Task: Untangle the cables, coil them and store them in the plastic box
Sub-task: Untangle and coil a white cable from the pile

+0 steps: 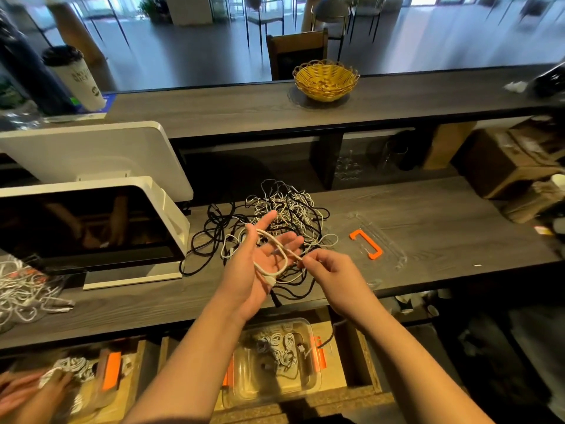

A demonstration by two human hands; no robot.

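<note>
While the tangled pile of cables [275, 221] sprawls across the desk [428, 215], the left hand [260, 258], palm up and fingers spread, carries a white cable [276, 255] looped lengthwise; right hand [327, 270] pinches its far end.

We stand at a dark wood-grain counter [428, 215] with a raised shelf [214, 108] behind it. Beyond, at the top of the frame, we see a glossy grey floor [183, 56] catching daylight, a wooden chair [298, 50] and metal-legged chairs [264, 16].
</note>
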